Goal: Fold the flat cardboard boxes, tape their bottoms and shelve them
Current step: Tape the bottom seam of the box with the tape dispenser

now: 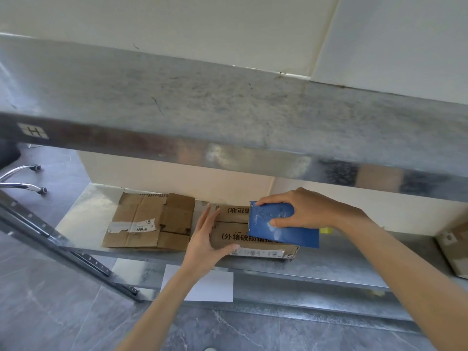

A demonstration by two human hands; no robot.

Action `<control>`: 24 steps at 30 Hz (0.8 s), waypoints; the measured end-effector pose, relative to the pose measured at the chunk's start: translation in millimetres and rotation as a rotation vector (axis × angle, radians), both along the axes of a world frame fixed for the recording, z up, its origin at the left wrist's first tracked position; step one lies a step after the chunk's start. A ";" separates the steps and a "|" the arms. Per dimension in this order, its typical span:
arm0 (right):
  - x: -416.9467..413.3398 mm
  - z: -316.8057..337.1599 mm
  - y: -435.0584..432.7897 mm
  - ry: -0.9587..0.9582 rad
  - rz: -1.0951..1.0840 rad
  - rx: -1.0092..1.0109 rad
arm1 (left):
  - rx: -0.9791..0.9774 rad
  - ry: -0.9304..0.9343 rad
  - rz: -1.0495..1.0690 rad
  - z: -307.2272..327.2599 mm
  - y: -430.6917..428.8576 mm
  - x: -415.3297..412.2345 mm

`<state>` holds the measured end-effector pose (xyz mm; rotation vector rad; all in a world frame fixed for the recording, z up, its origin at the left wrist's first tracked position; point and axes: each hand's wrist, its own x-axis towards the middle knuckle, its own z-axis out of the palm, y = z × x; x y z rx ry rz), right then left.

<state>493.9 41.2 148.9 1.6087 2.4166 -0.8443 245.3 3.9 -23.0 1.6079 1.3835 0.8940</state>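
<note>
A flat brown cardboard box with black Chinese print point(235, 239) lies on the middle metal shelf point(86, 216). My left hand point(205, 239) rests on its left end, fingers straight and thumb along its front edge. My right hand point(301, 211) grips a flat blue carton point(286, 233) above the printed box's right part, thumb on its face. A second flat cardboard box with a torn barcode label point(149, 221) lies on the same shelf, to the left.
A dusty upper shelf point(202, 102) juts out overhead. A sloping dark upright point(63, 247) stands at the left. A white sheet point(215, 287) lies on the lowest shelf. Another cardboard box point(455, 249) sits at the far right. A chair base point(22, 178) stands on the grey floor.
</note>
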 end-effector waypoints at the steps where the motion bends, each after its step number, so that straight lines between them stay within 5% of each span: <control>1: 0.7 0.2 0.1 0.002 0.000 -0.004 | 0.001 0.060 -0.056 3.9 7.6 -1.6; 5: 1.9 1.1 -0.9 0.010 0.001 -0.024 | 0.004 0.222 -0.265 14.2 34.6 -2.1; 13: -4.1 -24.6 1.8 0.115 -0.014 -0.050 | 0.086 0.360 -0.250 17.1 45.2 -29.9; 24: 17.8 -45.5 5.3 0.127 -0.076 -0.154 | 0.063 0.244 -0.280 -5.5 35.0 -12.6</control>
